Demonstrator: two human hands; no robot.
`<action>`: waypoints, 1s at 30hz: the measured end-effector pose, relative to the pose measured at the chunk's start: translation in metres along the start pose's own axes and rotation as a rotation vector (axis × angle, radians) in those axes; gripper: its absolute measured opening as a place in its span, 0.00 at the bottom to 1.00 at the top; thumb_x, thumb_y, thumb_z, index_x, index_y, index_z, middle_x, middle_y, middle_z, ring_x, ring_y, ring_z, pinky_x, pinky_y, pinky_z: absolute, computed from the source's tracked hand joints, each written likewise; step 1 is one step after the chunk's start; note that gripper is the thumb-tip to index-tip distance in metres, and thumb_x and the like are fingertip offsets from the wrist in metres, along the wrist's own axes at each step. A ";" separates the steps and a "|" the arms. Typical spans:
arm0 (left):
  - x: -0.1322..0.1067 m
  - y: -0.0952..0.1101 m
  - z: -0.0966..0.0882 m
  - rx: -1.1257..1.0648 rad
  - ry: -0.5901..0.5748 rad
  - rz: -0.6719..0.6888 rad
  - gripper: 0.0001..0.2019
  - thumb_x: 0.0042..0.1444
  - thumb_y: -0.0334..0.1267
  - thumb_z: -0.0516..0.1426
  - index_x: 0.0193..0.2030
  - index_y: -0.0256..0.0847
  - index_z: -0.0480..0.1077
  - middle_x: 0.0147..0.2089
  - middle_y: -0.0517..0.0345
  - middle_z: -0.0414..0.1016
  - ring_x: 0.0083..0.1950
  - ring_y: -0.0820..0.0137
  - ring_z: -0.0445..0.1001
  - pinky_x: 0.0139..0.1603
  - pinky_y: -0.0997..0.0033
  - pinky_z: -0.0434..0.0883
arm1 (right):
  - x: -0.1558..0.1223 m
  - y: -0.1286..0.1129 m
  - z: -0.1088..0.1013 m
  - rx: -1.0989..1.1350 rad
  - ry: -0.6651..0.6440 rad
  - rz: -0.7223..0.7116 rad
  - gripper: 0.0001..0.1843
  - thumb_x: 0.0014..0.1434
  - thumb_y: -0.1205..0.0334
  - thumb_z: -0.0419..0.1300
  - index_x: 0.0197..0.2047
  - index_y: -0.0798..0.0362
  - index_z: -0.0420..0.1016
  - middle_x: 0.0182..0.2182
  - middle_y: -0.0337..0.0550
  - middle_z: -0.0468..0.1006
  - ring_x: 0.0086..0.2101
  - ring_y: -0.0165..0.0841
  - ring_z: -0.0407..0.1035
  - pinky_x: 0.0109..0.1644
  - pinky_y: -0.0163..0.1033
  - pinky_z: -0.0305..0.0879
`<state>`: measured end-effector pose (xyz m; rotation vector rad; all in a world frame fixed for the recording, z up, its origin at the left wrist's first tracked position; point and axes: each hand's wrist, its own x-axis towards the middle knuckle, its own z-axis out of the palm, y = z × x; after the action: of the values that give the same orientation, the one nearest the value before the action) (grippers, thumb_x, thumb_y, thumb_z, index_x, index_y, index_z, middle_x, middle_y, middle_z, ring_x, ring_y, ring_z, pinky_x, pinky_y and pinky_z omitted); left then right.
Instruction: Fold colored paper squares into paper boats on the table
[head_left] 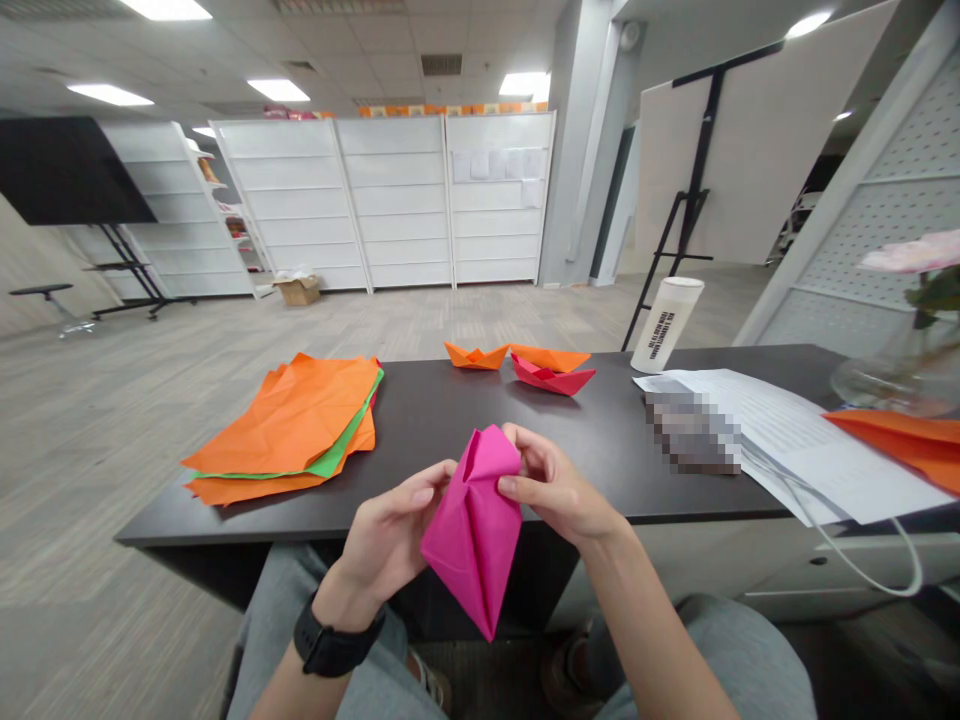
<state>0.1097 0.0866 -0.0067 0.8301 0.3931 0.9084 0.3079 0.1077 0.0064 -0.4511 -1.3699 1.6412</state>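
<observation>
A folded sheet of magenta paper [480, 530] is held up at the near edge of the dark table, its pointed end hanging down toward my lap. My left hand [397, 525] grips its left side, the fingers partly hidden behind the paper. On the upper right edge, my right hand [551, 485] pinches it between thumb and fingers. Beyond the hands sit folded paper boats: an orange boat [476, 357], another orange boat [559, 358] and a red boat [551, 376] in front of that one.
To the left lies a stack of orange and green paper [292, 420] on the dark table [420, 420]. On the right are a white cup [667, 325], printed sheets [795, 430], a blurred-out item [690, 430], a white cable [862, 575], orange paper [907, 445] and a glass vase [900, 375].
</observation>
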 end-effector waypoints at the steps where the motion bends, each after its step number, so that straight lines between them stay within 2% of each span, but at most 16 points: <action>1: 0.000 0.000 0.000 -0.021 0.004 -0.022 0.17 0.45 0.39 0.63 0.44 0.37 0.76 0.39 0.51 0.78 0.37 0.66 0.76 0.38 0.71 0.71 | 0.000 0.000 0.000 0.018 -0.006 0.007 0.19 0.49 0.58 0.73 0.34 0.52 0.66 0.28 0.34 0.67 0.27 0.25 0.60 0.30 0.29 0.57; 4: -0.003 0.001 0.000 -0.018 -0.042 -0.129 0.24 0.40 0.34 0.64 0.48 0.37 0.75 0.42 0.50 0.79 0.36 0.65 0.77 0.37 0.70 0.72 | -0.001 0.001 0.001 0.114 -0.008 0.076 0.21 0.47 0.60 0.73 0.40 0.52 0.69 0.31 0.35 0.69 0.29 0.25 0.63 0.32 0.29 0.59; 8: -0.005 0.002 -0.004 0.015 -0.104 -0.285 0.26 0.40 0.32 0.67 0.50 0.39 0.74 0.41 0.51 0.80 0.29 0.68 0.77 0.30 0.71 0.73 | -0.002 0.001 0.002 0.258 -0.074 0.178 0.26 0.41 0.62 0.75 0.44 0.52 0.72 0.33 0.37 0.72 0.30 0.27 0.66 0.32 0.29 0.61; 11: -0.004 0.003 -0.009 -0.089 -0.060 -0.337 0.23 0.40 0.37 0.69 0.46 0.35 0.75 0.38 0.50 0.81 0.28 0.70 0.78 0.31 0.74 0.74 | -0.001 0.000 0.004 0.353 -0.144 0.201 0.26 0.41 0.64 0.74 0.44 0.54 0.73 0.33 0.37 0.74 0.30 0.26 0.68 0.32 0.28 0.63; 14: -0.005 0.003 -0.011 -0.142 0.001 -0.325 0.20 0.42 0.39 0.69 0.43 0.33 0.76 0.36 0.50 0.82 0.33 0.67 0.80 0.35 0.74 0.74 | -0.001 0.000 0.005 0.409 -0.187 0.191 0.23 0.43 0.65 0.73 0.43 0.56 0.74 0.32 0.37 0.75 0.29 0.25 0.69 0.33 0.27 0.64; 18: -0.008 0.002 -0.003 -0.038 0.055 -0.171 0.25 0.37 0.33 0.72 0.45 0.36 0.75 0.39 0.50 0.81 0.40 0.60 0.80 0.39 0.68 0.75 | -0.004 0.002 0.001 0.389 -0.172 0.216 0.26 0.42 0.62 0.75 0.44 0.55 0.75 0.33 0.39 0.77 0.30 0.27 0.71 0.34 0.29 0.67; 21: -0.011 0.002 0.006 -0.019 0.188 0.006 0.23 0.40 0.37 0.71 0.45 0.38 0.75 0.41 0.51 0.80 0.40 0.62 0.79 0.40 0.68 0.75 | -0.007 0.004 -0.003 0.336 -0.189 0.199 0.29 0.37 0.58 0.77 0.43 0.56 0.75 0.31 0.39 0.77 0.28 0.28 0.70 0.33 0.30 0.67; 23: -0.013 0.004 0.012 -0.004 0.293 0.133 0.21 0.44 0.39 0.69 0.47 0.39 0.75 0.43 0.52 0.80 0.41 0.63 0.78 0.40 0.69 0.75 | -0.007 0.004 -0.004 0.299 -0.150 0.135 0.30 0.34 0.58 0.78 0.40 0.56 0.76 0.29 0.38 0.76 0.28 0.27 0.70 0.32 0.29 0.66; 27: -0.023 0.005 0.019 0.068 0.495 0.349 0.22 0.47 0.41 0.67 0.49 0.40 0.73 0.45 0.51 0.78 0.44 0.61 0.78 0.45 0.65 0.75 | -0.001 0.002 0.001 0.223 0.152 -0.045 0.27 0.34 0.56 0.79 0.37 0.54 0.77 0.28 0.37 0.77 0.27 0.26 0.70 0.33 0.29 0.66; 30: -0.032 0.003 0.020 0.107 0.560 0.463 0.24 0.45 0.41 0.69 0.50 0.41 0.72 0.45 0.52 0.77 0.43 0.62 0.77 0.44 0.67 0.75 | 0.006 0.002 0.008 0.198 0.354 -0.155 0.20 0.40 0.55 0.77 0.33 0.53 0.76 0.25 0.35 0.75 0.25 0.25 0.67 0.31 0.30 0.65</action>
<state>0.1022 0.0527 0.0072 0.7683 0.7582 1.5713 0.2985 0.1085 0.0089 -0.4787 -0.9471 1.4697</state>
